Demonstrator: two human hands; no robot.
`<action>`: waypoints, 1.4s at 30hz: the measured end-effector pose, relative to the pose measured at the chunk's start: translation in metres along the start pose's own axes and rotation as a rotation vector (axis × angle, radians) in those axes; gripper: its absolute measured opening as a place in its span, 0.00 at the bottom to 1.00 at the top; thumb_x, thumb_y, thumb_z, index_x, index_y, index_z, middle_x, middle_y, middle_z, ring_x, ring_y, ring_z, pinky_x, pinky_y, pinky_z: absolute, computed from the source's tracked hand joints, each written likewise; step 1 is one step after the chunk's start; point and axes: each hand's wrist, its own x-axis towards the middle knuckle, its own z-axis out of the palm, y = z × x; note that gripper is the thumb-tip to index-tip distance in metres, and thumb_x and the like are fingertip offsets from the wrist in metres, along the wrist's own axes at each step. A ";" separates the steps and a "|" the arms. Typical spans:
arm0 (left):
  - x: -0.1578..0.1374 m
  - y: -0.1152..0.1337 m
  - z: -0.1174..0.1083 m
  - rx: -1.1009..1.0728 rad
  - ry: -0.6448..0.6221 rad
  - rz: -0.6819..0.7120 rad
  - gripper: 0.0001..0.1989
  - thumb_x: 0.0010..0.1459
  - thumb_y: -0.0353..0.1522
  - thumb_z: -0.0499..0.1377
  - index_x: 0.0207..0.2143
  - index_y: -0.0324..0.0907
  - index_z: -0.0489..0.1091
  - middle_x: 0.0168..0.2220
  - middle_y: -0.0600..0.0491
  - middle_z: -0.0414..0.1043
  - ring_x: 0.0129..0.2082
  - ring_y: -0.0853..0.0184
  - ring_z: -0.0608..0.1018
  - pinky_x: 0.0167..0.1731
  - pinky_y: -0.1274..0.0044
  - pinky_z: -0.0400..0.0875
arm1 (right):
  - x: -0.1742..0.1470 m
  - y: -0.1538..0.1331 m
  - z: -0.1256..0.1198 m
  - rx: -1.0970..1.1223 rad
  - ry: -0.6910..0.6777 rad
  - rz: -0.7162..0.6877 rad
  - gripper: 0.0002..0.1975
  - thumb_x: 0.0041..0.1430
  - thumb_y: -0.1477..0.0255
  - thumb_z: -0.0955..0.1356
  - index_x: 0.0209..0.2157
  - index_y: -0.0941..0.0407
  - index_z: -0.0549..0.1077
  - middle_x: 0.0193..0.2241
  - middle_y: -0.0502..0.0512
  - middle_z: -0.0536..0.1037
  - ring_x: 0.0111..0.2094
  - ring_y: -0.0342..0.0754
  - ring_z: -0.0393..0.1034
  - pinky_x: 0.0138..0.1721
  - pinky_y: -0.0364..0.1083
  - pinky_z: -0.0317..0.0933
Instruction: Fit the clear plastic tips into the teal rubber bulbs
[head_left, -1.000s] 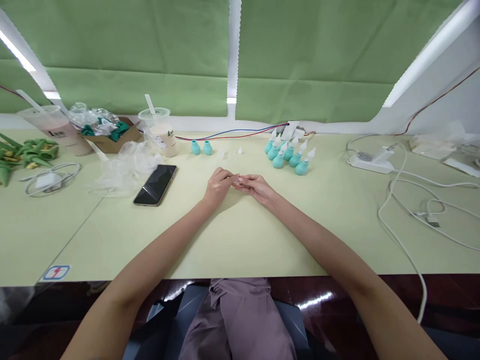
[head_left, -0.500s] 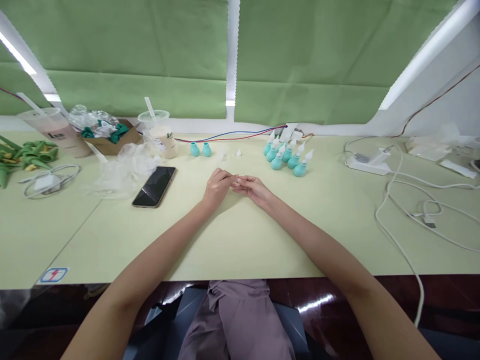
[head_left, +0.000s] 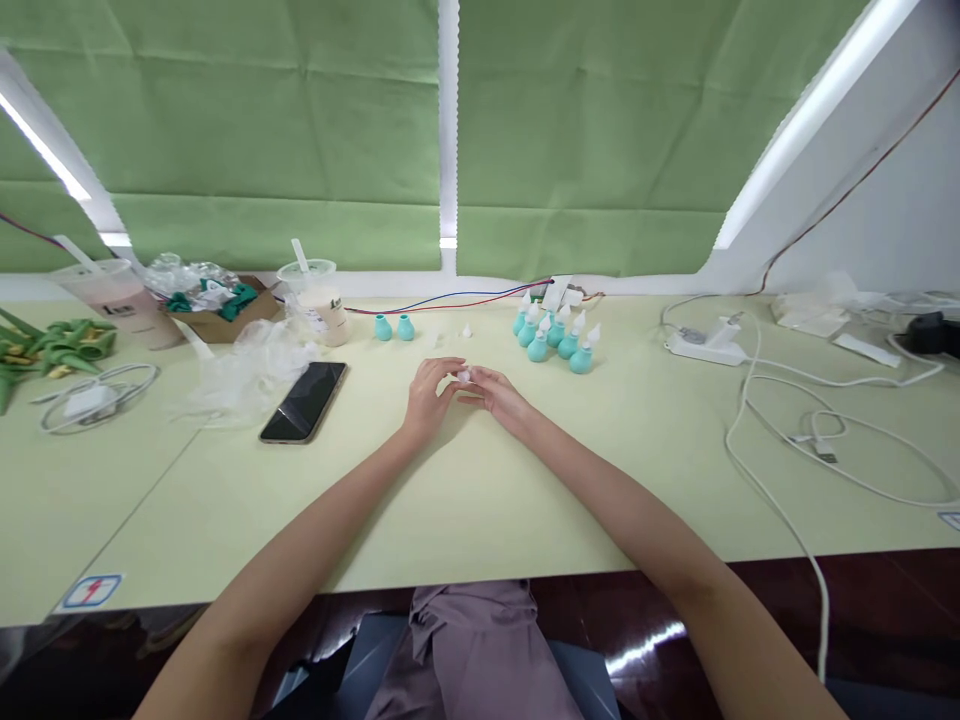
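Observation:
Above the middle of the table, my left hand (head_left: 430, 394) and my right hand (head_left: 501, 394) meet at the fingertips. Between them they pinch a small translucent white piece (head_left: 464, 377), partly covered by the fingers. Just beyond the hands lies a white flame-shaped tip (head_left: 467, 331), with a clear scrap (head_left: 434, 339) to its left. Two teal round-bellied pots (head_left: 383, 327) stand behind and to the left, without tips. Toward the back right, several teal pots with white flame-shaped tips (head_left: 580, 359) stand in a cluster.
A black phone (head_left: 304, 402) and crumpled plastic bags (head_left: 251, 365) lie left. Behind them are lidded drink cups (head_left: 319, 305) and a cardboard box (head_left: 225, 322). On the right, a white power strip (head_left: 706, 345) trails loose cables (head_left: 772, 495). Red and blue wires (head_left: 442, 298) run along the back.
My fingers have loosened from a tight clasp, and the white piece now shows between them. The whole scene sits lower in view as the camera has tilted up.

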 end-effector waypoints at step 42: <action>0.048 -0.078 0.018 0.073 -0.092 -0.555 0.08 0.45 0.34 0.59 0.28 0.40 0.65 0.28 0.53 0.71 0.28 0.68 0.72 0.30 0.77 0.65 | 0.026 0.007 -0.040 -0.424 0.454 -0.251 0.14 0.43 0.60 0.69 0.29 0.56 0.73 0.30 0.54 0.76 0.29 0.45 0.70 0.23 0.42 0.66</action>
